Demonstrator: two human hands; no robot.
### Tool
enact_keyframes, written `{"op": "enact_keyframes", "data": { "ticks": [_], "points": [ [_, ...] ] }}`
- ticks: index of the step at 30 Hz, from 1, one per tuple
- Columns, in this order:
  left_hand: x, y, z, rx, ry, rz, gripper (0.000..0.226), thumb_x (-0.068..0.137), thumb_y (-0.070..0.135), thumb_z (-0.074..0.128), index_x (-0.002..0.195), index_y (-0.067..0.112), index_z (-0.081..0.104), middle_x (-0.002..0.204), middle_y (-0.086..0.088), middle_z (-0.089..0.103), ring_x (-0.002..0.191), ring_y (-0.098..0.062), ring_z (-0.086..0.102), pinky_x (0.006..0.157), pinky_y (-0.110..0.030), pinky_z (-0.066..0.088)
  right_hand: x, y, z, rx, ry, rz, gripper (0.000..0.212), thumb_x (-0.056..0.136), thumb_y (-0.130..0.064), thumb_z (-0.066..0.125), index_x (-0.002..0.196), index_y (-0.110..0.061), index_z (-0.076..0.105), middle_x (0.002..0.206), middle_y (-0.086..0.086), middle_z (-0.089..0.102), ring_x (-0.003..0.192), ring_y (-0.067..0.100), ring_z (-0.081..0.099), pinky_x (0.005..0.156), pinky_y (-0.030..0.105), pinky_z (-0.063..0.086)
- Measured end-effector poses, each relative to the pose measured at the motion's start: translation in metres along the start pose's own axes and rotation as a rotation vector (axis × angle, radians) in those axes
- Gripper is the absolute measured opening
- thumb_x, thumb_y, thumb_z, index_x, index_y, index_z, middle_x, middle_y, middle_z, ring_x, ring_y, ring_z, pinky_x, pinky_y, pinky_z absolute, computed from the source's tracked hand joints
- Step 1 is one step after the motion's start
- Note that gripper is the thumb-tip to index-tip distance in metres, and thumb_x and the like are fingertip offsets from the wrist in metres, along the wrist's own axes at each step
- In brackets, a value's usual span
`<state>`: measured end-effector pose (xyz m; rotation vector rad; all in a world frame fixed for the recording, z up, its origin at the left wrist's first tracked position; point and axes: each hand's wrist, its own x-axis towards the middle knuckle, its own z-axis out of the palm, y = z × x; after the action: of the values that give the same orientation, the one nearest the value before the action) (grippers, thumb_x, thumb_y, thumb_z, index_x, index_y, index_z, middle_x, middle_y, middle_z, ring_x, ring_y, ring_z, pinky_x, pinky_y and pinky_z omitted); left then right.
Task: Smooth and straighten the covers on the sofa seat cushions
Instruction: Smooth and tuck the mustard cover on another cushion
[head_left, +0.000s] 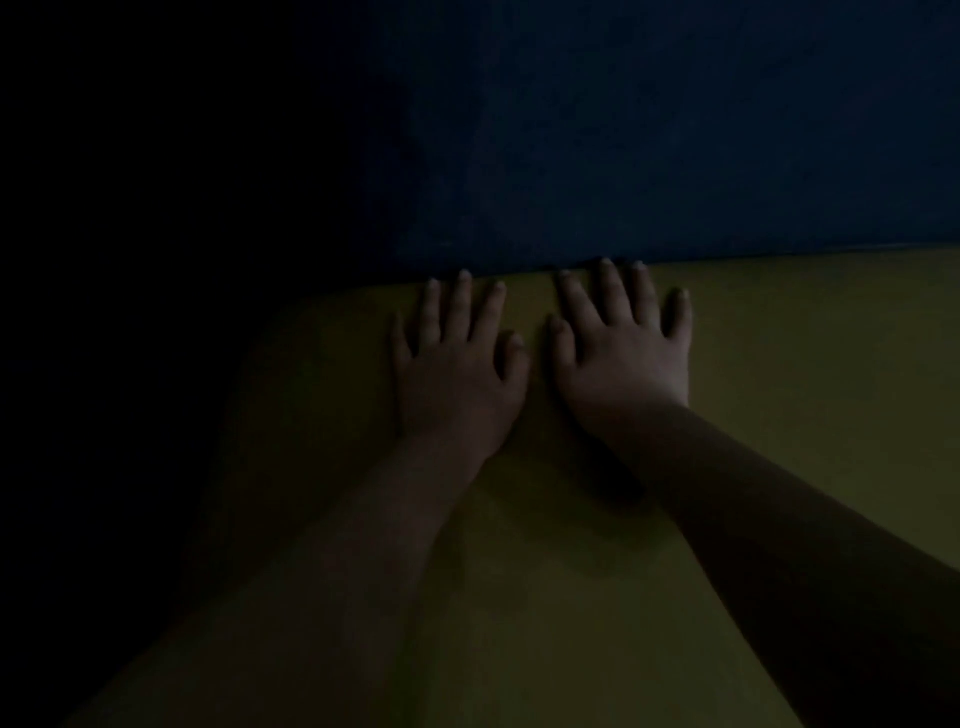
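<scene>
In dim light, the left hand (457, 364) and right hand (623, 353) lie flat side by side at frame centre, fingers spread, on the yellow seat cover (805, 389), fingertips touching the dark blue backrest (675, 130) above

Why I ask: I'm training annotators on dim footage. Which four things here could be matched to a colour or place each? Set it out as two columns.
Things
1. left hand
2. right hand
3. seat cushion cover
4. surface behind the seat

Descriptions
A. dark blue, beyond the fingertips
B. yellowish, under both palms
C. spread flat, nearer the cushion's rounded corner
D. spread flat, on the side where the cushion runs to the picture's edge

Pairs: 1-C, 2-D, 3-B, 4-A
</scene>
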<state>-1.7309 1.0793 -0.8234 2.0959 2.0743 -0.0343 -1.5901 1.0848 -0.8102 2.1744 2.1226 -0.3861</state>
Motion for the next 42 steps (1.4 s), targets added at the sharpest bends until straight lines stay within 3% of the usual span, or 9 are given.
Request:
{"op": "enact_keyframes", "data": {
  "ticks": [5,10,15,20,24,27,30,34,42],
  "points": [
    [0.004,0.006,-0.011,0.002,-0.079,-0.052,0.056,0.099,0.047,0.023,0.152,0.039,0.004,0.162,0.007,-0.008,0.148,-0.020,-0.011,0.117,-0.054,-0.004,-0.001,0.011,-0.015,-0.032,-0.058,-0.046,0.059,0.099,-0.055,0.008,0.152,-0.036,-0.007,0.161,0.002,-0.013,0.146,0.025,-0.019,0.111,0.062,-0.014],
    [0.008,0.054,-0.023,-0.093,0.038,0.039,0.055,0.101,0.043,0.023,0.152,0.038,0.003,0.160,0.008,-0.016,0.147,-0.020,-0.018,0.116,-0.053,-0.008,-0.011,0.066,-0.048,-0.023,0.154,0.028,0.058,0.100,-0.049,0.012,0.151,-0.034,-0.013,0.159,0.004,-0.022,0.143,0.027,-0.027,0.112,0.060,-0.014],
    [0.009,0.110,-0.002,-0.041,-0.007,0.185,0.054,0.100,0.047,0.017,0.152,0.039,0.006,0.161,0.010,-0.009,0.148,-0.017,-0.011,0.117,-0.049,-0.004,-0.010,0.108,-0.021,-0.030,-0.022,0.049,0.057,0.098,-0.050,0.009,0.152,-0.037,-0.007,0.161,0.002,-0.012,0.147,0.023,-0.016,0.116,0.056,-0.006],
    [0.009,0.108,0.009,0.031,0.010,0.184,0.062,0.091,0.051,0.012,0.151,0.039,0.013,0.162,0.010,0.005,0.149,-0.018,0.001,0.117,-0.051,0.005,-0.007,0.114,-0.015,0.011,0.012,0.005,0.057,0.099,-0.050,0.009,0.153,-0.036,-0.003,0.162,0.002,-0.008,0.147,0.024,-0.013,0.115,0.056,-0.007],
    [0.009,0.119,0.002,0.010,-0.028,0.131,0.053,0.098,0.043,0.021,0.150,0.034,0.019,0.162,0.008,0.005,0.149,-0.019,-0.001,0.118,-0.052,0.004,-0.009,0.134,-0.026,0.068,-0.014,-0.077,0.055,0.100,-0.051,0.010,0.152,-0.037,-0.002,0.162,-0.001,-0.012,0.147,0.021,-0.014,0.116,0.053,-0.008],
    [0.015,0.160,-0.009,-0.085,-0.001,0.104,0.049,0.101,0.042,0.022,0.150,0.032,0.019,0.162,0.007,-0.001,0.148,-0.018,-0.009,0.117,-0.051,-0.004,-0.008,0.177,-0.048,0.083,0.112,-0.097,0.055,0.101,-0.048,0.014,0.153,-0.036,0.000,0.161,-0.001,-0.014,0.146,0.020,-0.017,0.117,0.052,-0.008],
    [0.018,0.215,-0.010,-0.191,0.091,0.230,0.052,0.100,0.045,0.018,0.151,0.034,0.018,0.162,0.008,0.000,0.148,-0.016,-0.007,0.117,-0.046,-0.005,-0.009,0.227,-0.059,0.118,0.257,0.009,0.055,0.101,-0.044,0.021,0.153,-0.035,0.004,0.162,0.001,-0.009,0.147,0.021,-0.014,0.118,0.050,-0.005],
    [0.000,0.238,0.022,-0.013,0.039,0.332,0.059,0.094,0.052,0.017,0.151,0.039,0.016,0.162,0.008,0.008,0.149,-0.018,0.004,0.118,-0.048,0.005,-0.017,0.263,-0.037,0.063,0.030,0.173,0.056,0.098,-0.053,0.010,0.151,-0.040,-0.002,0.162,-0.001,-0.007,0.148,0.022,-0.012,0.116,0.056,-0.004],
    [0.011,0.272,0.004,-0.081,-0.034,0.147,0.047,0.098,0.042,0.029,0.144,0.031,0.030,0.155,0.001,0.022,0.143,-0.023,0.016,0.116,-0.049,0.011,-0.013,0.279,-0.057,0.123,0.029,0.115,0.053,0.101,-0.047,0.018,0.151,-0.030,0.018,0.161,0.001,0.010,0.148,0.023,0.001,0.117,0.055,0.003]
  ]
}}
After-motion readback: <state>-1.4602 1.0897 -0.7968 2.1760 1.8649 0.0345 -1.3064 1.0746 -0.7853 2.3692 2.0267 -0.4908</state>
